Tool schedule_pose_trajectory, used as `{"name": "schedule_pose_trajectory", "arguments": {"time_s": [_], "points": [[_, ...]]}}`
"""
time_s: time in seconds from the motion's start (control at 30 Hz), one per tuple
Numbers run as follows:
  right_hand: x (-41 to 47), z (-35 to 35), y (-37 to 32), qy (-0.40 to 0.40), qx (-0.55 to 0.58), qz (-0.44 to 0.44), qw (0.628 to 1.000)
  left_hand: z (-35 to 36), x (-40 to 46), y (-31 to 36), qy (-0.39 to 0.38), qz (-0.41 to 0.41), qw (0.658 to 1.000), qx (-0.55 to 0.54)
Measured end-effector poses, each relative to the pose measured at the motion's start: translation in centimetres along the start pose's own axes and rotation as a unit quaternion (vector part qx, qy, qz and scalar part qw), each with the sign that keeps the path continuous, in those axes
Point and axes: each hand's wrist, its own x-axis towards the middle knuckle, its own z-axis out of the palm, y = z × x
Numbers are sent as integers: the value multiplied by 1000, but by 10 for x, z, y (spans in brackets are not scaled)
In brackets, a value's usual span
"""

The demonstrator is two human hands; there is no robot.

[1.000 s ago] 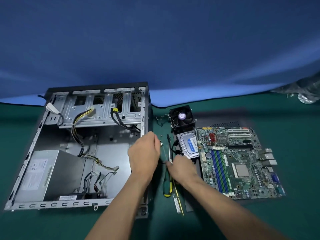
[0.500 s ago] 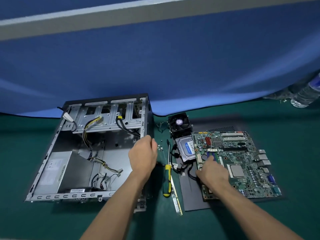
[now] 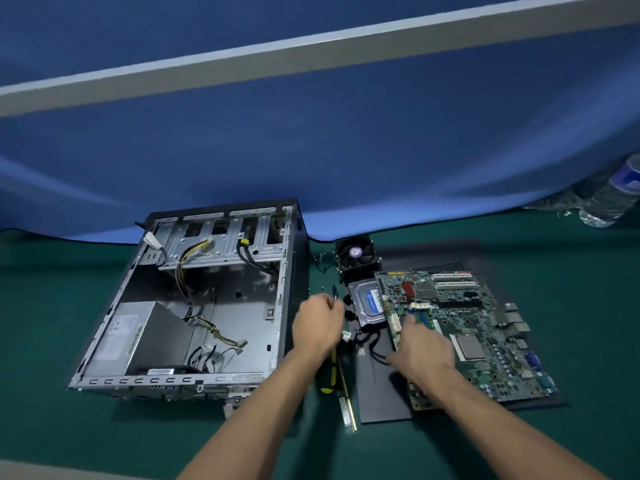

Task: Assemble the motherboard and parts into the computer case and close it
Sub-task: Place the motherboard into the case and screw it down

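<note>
The motherboard [image 3: 460, 327] lies right of centre on a dark panel [image 3: 384, 396], the right hand [image 3: 420, 348] flat over its near-left edge, fingers spread, probably to lift it. The left hand [image 3: 318, 323] hovers loosely curled beside the open computer case [image 3: 194, 306] at left, ready to receive it.

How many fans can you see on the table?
1. The fan sits at the back of the green table, right of the open case and behind the hard drive. Others could be hidden inside the case.
</note>
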Motion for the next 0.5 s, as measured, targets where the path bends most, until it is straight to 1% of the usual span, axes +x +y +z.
{"name": "schedule_pose_trajectory", "arguments": {"time_s": [0.03, 0.07, 0.13, 0.17, 0.2, 0.23, 0.27, 0.3, 0.37, 0.43, 0.47, 0.5], "points": [[-4, -7, 0, 8, 19, -4, 1000, 10, -3, 10, -60, -36, 994, -82], [-7, -14, 0, 15, 38, -10, 999, 20, -7, 20, -120, -82, 972, -184], [-13, -25, -2, 30, 69, -24, 997, 38, -15, 39, -223, -179, 890, -356], [-15, -30, -3, 35, 80, -30, 996, 45, -18, 45, -255, -211, 849, -411], [-17, -33, -3, 37, 88, -37, 995, 51, -19, 49, -271, -234, 819, -449], [-19, -37, -2, 37, 96, -43, 994, 56, -18, 50, -274, -247, 803, -467], [-20, -39, -1, 32, 107, -49, 993, 59, -18, 50, -269, -252, 799, -475], [-21, -42, 2, 22, 120, -59, 991, 60, -16, 49, -255, -250, 807, -470], [-22, -46, 9, -15, 163, -82, 983, 60, -16, 50, -210, -234, 844, -435], [-21, -52, 19, -49, 260, -86, 961, 57, -16, 52, -164, -215, 875, -402], [-19, -56, 24, -42, 309, -76, 947, 52, -16, 54, -156, -203, 881, -397], [-18, -62, 31, -13, 339, -59, 939, 44, -16, 55, -158, -191, 884, -397]]}}
